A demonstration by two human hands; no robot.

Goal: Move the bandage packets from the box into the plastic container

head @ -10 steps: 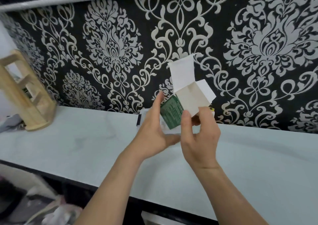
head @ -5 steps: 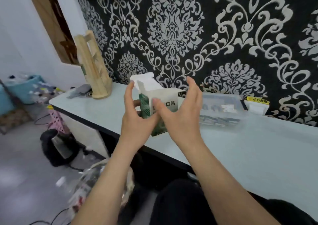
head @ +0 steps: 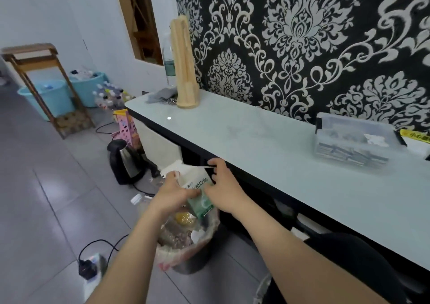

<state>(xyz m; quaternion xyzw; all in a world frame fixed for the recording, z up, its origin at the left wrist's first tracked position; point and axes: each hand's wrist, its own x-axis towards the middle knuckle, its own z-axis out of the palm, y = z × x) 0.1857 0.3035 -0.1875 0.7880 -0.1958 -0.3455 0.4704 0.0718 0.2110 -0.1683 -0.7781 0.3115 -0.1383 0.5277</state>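
While my left hand (head: 171,193) and right hand (head: 221,187) grip the bandage box (head: 202,204) over a waste bin (head: 188,265), the plastic container (head: 349,138) sits apart on the counter (head: 256,140).

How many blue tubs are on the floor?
2. One blue tub sits far left, at the wooden stand; the other is right of it, farther back. More could be hidden.

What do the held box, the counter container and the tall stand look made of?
Box: thin matte cardboard, with folded white flaps and printed faces. Container: clear, slightly cloudy plastic; contents show through. Stand: pale wood, probably, judging by colour.
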